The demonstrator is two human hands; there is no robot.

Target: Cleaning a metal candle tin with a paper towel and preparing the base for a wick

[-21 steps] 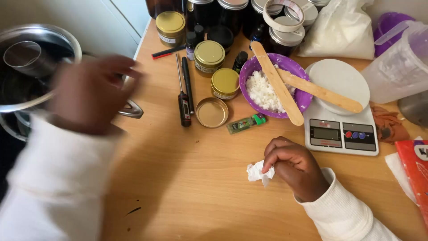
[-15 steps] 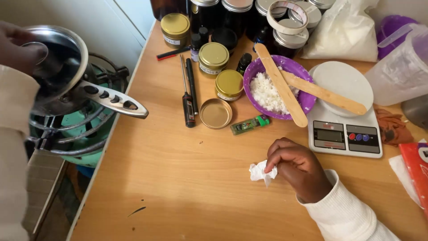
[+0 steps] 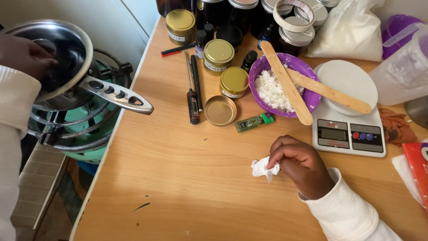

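My left hand (image 3: 23, 54) reaches into a steel saucepan (image 3: 67, 49) that sits tilted on a green gas burner (image 3: 84, 134) left of the table; its fingers curl around a small glass (image 3: 47, 44) inside the pan. The pan's long handle (image 3: 117, 94) points toward the table. My right hand (image 3: 299, 163) rests on the wooden table (image 3: 178, 178) and pinches a crumpled white tissue (image 3: 263, 169). In front of it lie a green lighter (image 3: 254, 122) and an open gold lid (image 3: 220, 110).
A purple bowl (image 3: 307, 99) of white wax flakes holds two wooden sticks (image 3: 287, 85). A white digital scale (image 3: 350, 129), gold-lidded tins (image 3: 234, 81), a black probe thermometer (image 3: 191, 93), dark jars, a clear jug (image 3: 403, 67) and a white bag crowd the table's far side.
My left hand moved from above the table's left side over to the saucepan and into it. The view shifted left, showing the burner. My right hand stayed put on the tissue.
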